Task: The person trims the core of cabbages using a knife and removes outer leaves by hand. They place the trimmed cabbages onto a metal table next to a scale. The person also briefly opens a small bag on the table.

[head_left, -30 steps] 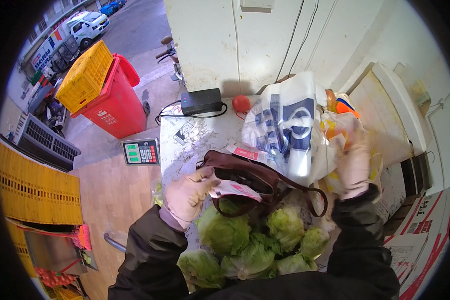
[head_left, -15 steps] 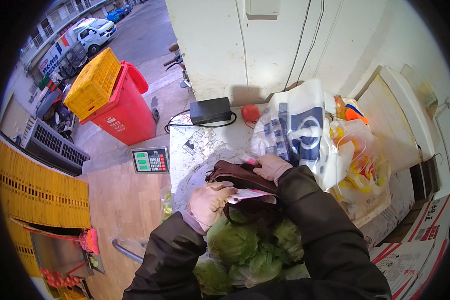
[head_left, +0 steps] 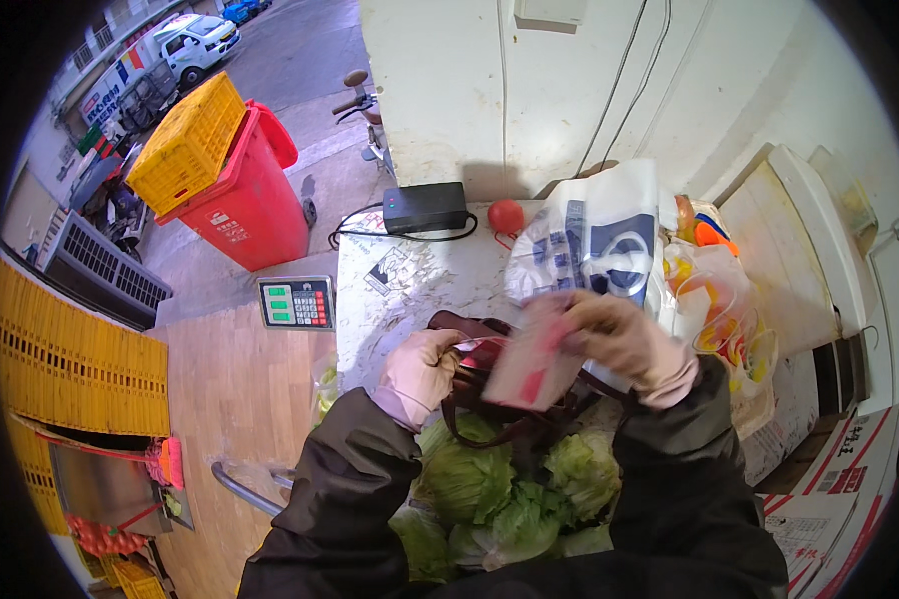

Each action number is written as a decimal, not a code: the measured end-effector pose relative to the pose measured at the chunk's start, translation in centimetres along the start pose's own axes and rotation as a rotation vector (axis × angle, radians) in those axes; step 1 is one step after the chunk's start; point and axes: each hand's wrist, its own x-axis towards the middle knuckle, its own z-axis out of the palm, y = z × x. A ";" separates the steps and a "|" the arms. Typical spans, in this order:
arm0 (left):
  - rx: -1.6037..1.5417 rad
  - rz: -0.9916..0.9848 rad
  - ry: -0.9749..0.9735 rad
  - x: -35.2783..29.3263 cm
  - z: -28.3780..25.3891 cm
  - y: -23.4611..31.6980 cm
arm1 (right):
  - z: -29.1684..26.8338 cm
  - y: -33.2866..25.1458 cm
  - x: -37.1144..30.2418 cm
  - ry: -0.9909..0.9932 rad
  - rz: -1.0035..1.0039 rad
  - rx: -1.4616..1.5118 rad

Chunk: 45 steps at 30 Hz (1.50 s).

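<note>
Two gloved hands are busy over a dark brown leather bag (head_left: 514, 399) that sits on a pile of green lettuce heads (head_left: 499, 489). The right hand (head_left: 624, 344) is closed around a blurry pink and white paper packet (head_left: 534, 364), pinching it just above the bag's open mouth. The left hand (head_left: 420, 374) is curled on the bag's near rim, holding it open.

The packet looks blurred, so it may be moving fast. If the fingers loosen, it could slide down past the bag and hide among the lettuce leaves just below the grip. The bag rests on round, bumpy leaves, so it could tip over if the left hand lets go.

Just past the right hand stands a white plastic bag with blue print (head_left: 594, 240), and beside it a clear bag of orange and yellow things (head_left: 714, 290). A quick elbow could knock these over.

Farther from the grip lie a small red ball (head_left: 505, 216) and a black box with a cord (head_left: 426, 208) on the grey stone counter (head_left: 410, 290). The ball could roll off if bumped.
</note>
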 end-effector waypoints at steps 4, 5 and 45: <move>0.052 0.074 -0.010 0.1 -0.7 1.7 | 5.1 1.5 1.7 0.179 0.388 -0.657; 0.056 0.049 0.015 0.1 -0.5 2.0 | 5.5 3.3 1.5 0.271 0.199 -0.776; -0.417 -0.600 0.126 -3.1 -4.6 -5.0 | 6.1 6.5 2.5 -0.138 0.262 -1.194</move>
